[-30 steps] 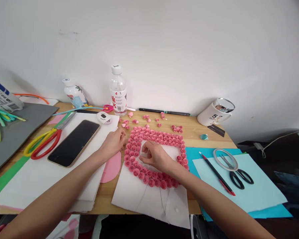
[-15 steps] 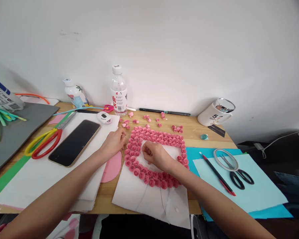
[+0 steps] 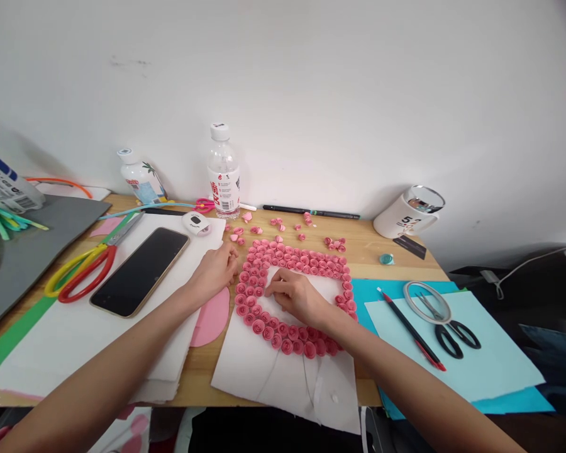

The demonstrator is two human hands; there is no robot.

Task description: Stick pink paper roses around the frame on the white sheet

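A white sheet (image 3: 249,377) on the table carries a ring of pink rolled paper roses (image 3: 310,349), several rows thick along the top, around a bare white middle. My right hand (image 3: 295,296) reaches over that middle, its fingers pinched together against the ring's inner left edge. Whatever lies between those fingertips is hidden. At the sheet's upper left edge rests my left hand (image 3: 219,269), its fingers curled closed; I cannot make out anything in them. Several loose pink paper rolls (image 3: 278,229) lie just beyond the ring.
Left are a phone (image 3: 140,272), red-and-yellow scissors (image 3: 87,274) and a white tape dispenser (image 3: 196,223). A plastic bottle (image 3: 224,182) and a mug (image 3: 403,214) stand at the back. Right, black scissors (image 3: 455,340), a tape roll (image 3: 408,292) and a pencil (image 3: 408,324) lie on blue paper (image 3: 490,371).
My right hand has shifted slightly left, its fingertips now at the inner left roses instead of over the bare middle. My left hand has stayed in place.
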